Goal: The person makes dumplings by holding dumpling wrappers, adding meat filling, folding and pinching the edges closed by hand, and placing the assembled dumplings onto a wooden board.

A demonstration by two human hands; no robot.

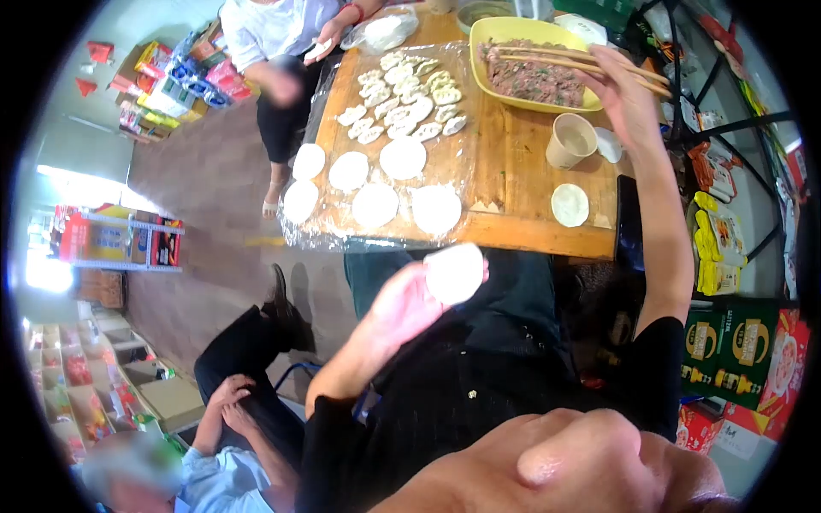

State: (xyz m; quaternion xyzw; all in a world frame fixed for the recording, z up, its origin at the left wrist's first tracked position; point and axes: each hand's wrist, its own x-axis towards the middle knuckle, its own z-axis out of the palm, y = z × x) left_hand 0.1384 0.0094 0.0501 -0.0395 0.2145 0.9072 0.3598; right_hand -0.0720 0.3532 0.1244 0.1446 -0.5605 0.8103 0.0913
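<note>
A round white wrapper (pixel 454 274) lies across the palm and fingers of my left hand (pixel 410 303), in front of the table's near edge. My right hand (pixel 620 96) is closed around a pair of wooden chopsticks (pixel 556 56), whose tips reach into the minced filling (pixel 534 79) in a yellow basin (pixel 481 84). Below the basin stands a paper cup (pixel 570 141). Another round wrapper (pixel 569 205) lies near the table's front right. More wrappers (pixel 375 205) and rows of folded dumplings (pixel 402 104) rest on plastic film at the left.
The wooden table (pixel 513 171) ends just beyond my left hand. Across its left corner a person (pixel 278 38) holds a wrapper. Another person (pixel 231 462) sits at the lower left. Metal shelving with packets (pixel 717 244) stands at the right.
</note>
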